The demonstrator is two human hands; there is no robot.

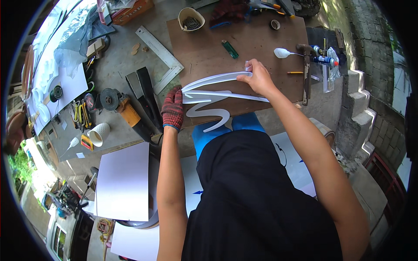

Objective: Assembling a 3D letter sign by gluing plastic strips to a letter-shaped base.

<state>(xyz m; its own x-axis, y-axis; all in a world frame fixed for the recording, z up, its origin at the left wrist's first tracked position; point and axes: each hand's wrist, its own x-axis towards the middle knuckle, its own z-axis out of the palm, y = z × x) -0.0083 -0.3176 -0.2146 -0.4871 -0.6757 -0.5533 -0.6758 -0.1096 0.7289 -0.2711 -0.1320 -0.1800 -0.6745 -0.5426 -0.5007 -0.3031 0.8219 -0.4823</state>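
Note:
A long, curved white cut-out piece with raised strip edges spans the brown board between my hands. My left hand, in a red and black knit glove with a blue cuff, is closed on its narrow left end. At the other end, my bare right hand pinches the piece between thumb and fingers. Just below it, a straighter white strip points right, and an S-shaped white piece curls over the board's near edge above my blue-trousered legs. How these white parts join at the left is partly hidden by the glove.
Brown board holds a green lighter, a cup of nails, a white dropper bottle, a pencil and a hammer. Left lie a metal square, an angle grinder and a white cup.

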